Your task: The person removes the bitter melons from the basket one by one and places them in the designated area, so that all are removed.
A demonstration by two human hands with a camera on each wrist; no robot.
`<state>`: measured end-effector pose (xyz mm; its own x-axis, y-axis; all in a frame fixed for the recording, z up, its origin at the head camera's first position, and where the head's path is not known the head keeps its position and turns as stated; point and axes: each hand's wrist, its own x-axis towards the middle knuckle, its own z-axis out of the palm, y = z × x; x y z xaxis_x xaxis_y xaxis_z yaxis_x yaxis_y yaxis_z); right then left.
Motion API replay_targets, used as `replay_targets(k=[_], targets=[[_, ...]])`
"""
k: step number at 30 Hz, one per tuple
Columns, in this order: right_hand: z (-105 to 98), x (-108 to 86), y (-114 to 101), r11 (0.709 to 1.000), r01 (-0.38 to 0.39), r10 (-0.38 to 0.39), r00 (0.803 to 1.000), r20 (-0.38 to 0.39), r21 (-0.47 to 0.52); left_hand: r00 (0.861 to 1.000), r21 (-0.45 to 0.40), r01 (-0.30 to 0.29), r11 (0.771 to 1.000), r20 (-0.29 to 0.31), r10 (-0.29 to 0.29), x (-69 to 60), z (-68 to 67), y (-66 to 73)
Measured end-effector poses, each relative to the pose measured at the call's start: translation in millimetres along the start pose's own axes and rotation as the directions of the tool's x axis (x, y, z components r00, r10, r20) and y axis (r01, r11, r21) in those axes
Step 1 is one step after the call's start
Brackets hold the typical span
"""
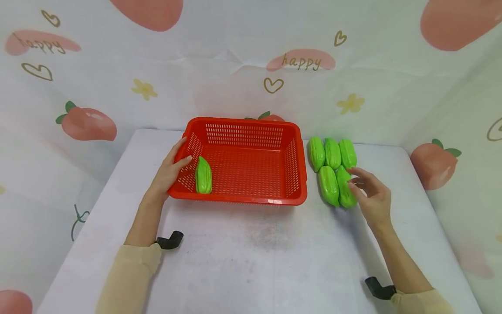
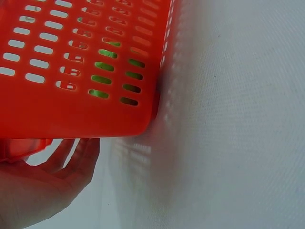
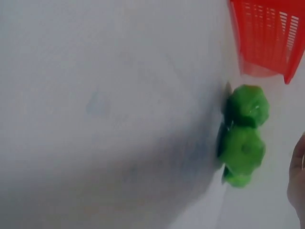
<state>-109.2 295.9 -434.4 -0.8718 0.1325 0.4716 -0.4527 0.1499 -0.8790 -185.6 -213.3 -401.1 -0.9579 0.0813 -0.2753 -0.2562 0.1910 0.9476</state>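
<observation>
A red plastic basket [image 1: 239, 198] with slotted walls stands on the table. My left hand [image 1: 166, 172] holds its left rim, the thumb over the edge and the fingers outside; the left wrist view shows the hand [image 2: 62, 183] at the basket wall. One green ridged vegetable [image 1: 204, 176], tapered at one end, lies inside at the left. To the basket's right, several more lie in two rows. My right hand [image 1: 370, 194] is over the nearest-right green vegetable [image 1: 345, 188], thumb and fingers apart. In the right wrist view, a gap separates the hand [image 3: 298, 181] from the vegetables.
The white table [image 1: 235, 261] extends in front of the basket. A patterned cloth [image 1: 235, 56] hangs behind it and at the sides. Black curved pieces sit at the left wrist [image 1: 170, 240] and right wrist [image 1: 379, 288].
</observation>
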Motion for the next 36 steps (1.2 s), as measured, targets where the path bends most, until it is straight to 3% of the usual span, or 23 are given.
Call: replay_targets(k=[6, 10, 13, 23, 27, 32, 36], targets=[[16, -2.1, 1, 0.995, 0.050, -0.052, 0.998, 0.029, 0.084, 1.000, -0.004, 0.001, 1.000, 0.014, -0.001, -10.1, 3.9, 12.6], [28, -0.3, -3, 0.993, 0.055, -0.060, 0.997, 0.050, 0.103, 1.000, -0.002, -0.002, 1.000, 0.003, 0.002, 0.1, -0.8, -0.9], [37, 2.0, -10, 0.997, 0.038, -0.044, 0.996, 0.084, 0.064, 1.000, 0.003, -0.009, 1.000, -0.004, 0.009, 4.6, -2.9, -7.2], [65, 12.9, -45, 0.996, 0.021, -0.006, 0.984, 0.180, -0.082, 1.000, 0.006, -0.016, 1.000, -0.015, 0.016, 5.7, -2.5, -11.1], [71, 16.1, -38, 0.999, -0.003, 0.011, 0.978, 0.206, -0.043, 1.000, 0.006, -0.011, 1.000, -0.017, 0.011, 6.5, -2.0, -11.7], [80, 19.8, -33, 1.000, 0.016, -0.019, 0.971, 0.238, 0.015, 1.000, 0.012, -0.011, 1.000, -0.021, 0.011, 8.0, -1.8, -12.8], [89, 22.7, -37, 1.000, 0.028, -0.028, 0.967, 0.254, 0.005, 1.000, 0.008, -0.009, 1.000, -0.023, 0.010, 8.0, -1.8, -13.1]])
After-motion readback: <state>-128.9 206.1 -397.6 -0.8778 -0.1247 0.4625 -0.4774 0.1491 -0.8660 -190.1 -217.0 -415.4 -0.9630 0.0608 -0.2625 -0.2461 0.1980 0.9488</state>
